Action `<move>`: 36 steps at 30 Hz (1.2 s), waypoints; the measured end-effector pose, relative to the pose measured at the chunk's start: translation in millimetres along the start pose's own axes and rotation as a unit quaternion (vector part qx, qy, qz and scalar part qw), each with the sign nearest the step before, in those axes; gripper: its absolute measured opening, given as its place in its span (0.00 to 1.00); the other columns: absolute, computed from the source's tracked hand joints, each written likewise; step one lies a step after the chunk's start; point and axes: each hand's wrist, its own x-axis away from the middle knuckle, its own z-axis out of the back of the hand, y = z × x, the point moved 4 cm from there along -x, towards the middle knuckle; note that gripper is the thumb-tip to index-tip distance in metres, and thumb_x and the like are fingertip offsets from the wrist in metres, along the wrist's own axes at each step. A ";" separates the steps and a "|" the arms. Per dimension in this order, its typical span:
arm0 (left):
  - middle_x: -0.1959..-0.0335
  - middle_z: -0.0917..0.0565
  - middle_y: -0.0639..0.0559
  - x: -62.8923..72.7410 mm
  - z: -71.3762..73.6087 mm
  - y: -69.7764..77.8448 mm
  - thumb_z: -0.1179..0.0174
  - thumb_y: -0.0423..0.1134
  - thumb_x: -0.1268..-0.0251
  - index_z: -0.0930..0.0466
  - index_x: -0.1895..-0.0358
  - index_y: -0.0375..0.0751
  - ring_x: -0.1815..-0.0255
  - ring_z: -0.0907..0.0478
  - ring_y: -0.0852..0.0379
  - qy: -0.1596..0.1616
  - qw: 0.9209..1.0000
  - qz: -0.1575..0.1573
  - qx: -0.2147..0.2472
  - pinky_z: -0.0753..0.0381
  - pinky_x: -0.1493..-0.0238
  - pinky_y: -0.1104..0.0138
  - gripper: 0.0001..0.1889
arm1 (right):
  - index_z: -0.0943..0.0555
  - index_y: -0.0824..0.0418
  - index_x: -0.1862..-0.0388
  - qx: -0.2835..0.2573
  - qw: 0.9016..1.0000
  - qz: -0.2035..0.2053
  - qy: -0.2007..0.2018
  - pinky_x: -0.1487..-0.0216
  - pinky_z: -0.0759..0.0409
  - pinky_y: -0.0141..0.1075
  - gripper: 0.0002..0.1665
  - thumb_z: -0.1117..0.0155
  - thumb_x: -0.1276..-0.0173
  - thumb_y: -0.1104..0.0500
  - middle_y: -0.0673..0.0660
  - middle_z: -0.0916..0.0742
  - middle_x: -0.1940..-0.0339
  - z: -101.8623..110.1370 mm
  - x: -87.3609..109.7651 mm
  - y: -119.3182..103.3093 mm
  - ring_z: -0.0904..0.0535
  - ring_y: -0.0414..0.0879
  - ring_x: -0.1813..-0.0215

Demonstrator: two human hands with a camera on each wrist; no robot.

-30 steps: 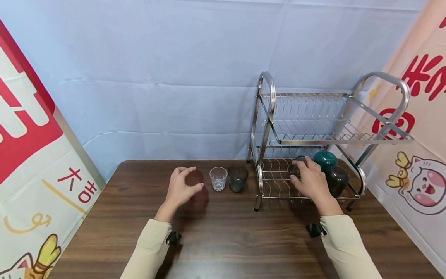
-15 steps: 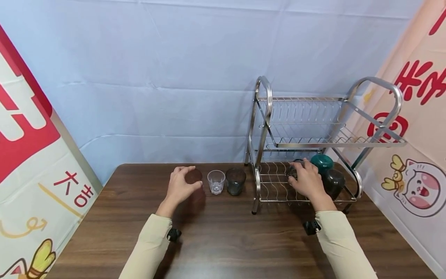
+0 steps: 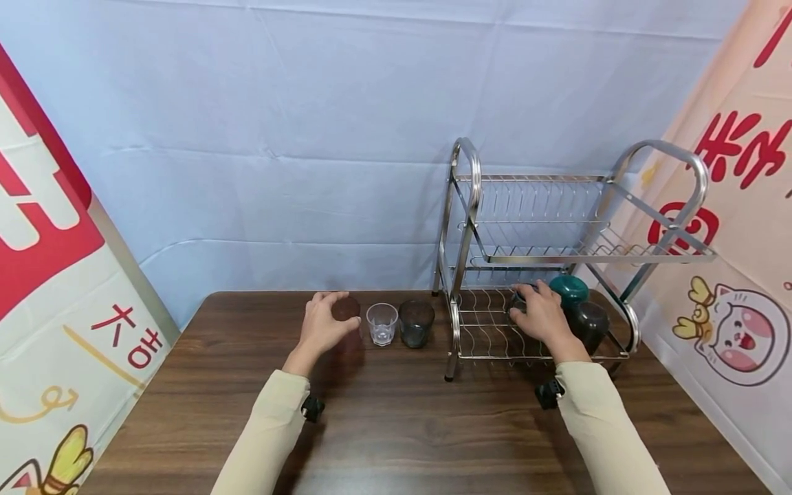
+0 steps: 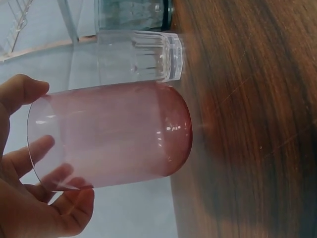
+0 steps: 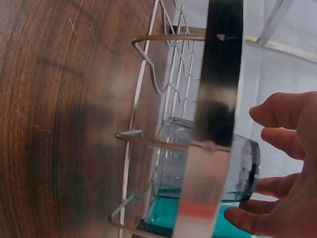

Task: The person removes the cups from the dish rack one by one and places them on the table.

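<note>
My left hand (image 3: 318, 326) holds a reddish see-through glass (image 4: 114, 134) near its rim, thumb on one side and fingers on the other. The glass is upright, its base low at the table. Beside it stand a clear faceted glass (image 3: 382, 326) and a dark grey glass (image 3: 416, 324). On the lower rack shelf my right hand (image 3: 544, 320) is spread around the base of an upside-down greyish glass (image 5: 242, 168); its thumb and index finger are apart from the glass. Behind the hand sit a teal glass (image 3: 569, 289) and a dark glass (image 3: 588, 326).
A two-tier metal dish rack (image 3: 600, 259) stands at the table's back right, its upper shelf bar above the right hand. In the right wrist view a flat metal bar (image 5: 213, 99) crosses before the glass. A pale blue cloth (image 3: 278, 137) hangs behind the wooden table (image 3: 396, 426).
My right hand's fingers have spread a little more at the upside-down glass. The left hand stays at the reddish glass. The head view has shifted slightly.
</note>
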 end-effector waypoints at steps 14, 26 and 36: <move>0.47 0.29 0.39 -9.3 -10.3 -4.3 0.31 0.45 0.55 0.23 0.43 0.43 0.46 0.37 0.41 -0.007 1.000 0.004 -0.003 0.32 0.50 0.49 0.30 | 0.38 0.71 0.34 -0.019 0.999 -0.043 0.002 0.50 0.40 0.64 0.33 0.44 0.37 0.62 0.83 0.42 0.38 -7.7 -8.6 8.8 0.49 0.77 0.42; 0.46 0.30 0.39 -9.3 -16.8 -9.4 0.30 0.46 0.54 0.22 0.45 0.42 0.46 0.37 0.41 0.001 1.000 -0.008 -0.003 0.32 0.50 0.49 0.29 | 0.39 0.72 0.33 -0.029 0.996 -0.088 -0.005 0.58 0.34 0.60 0.33 0.45 0.35 0.62 0.82 0.46 0.42 -12.4 -9.7 11.2 0.46 0.73 0.48; 0.46 0.29 0.39 -8.9 -16.7 -9.9 0.31 0.47 0.54 0.22 0.45 0.40 0.46 0.36 0.40 0.009 1.000 -0.015 -0.007 0.32 0.50 0.48 0.29 | 0.40 0.72 0.33 -0.023 0.996 -0.082 -0.016 0.53 0.36 0.64 0.33 0.45 0.34 0.61 0.82 0.42 0.41 -12.8 -11.7 8.8 0.43 0.78 0.44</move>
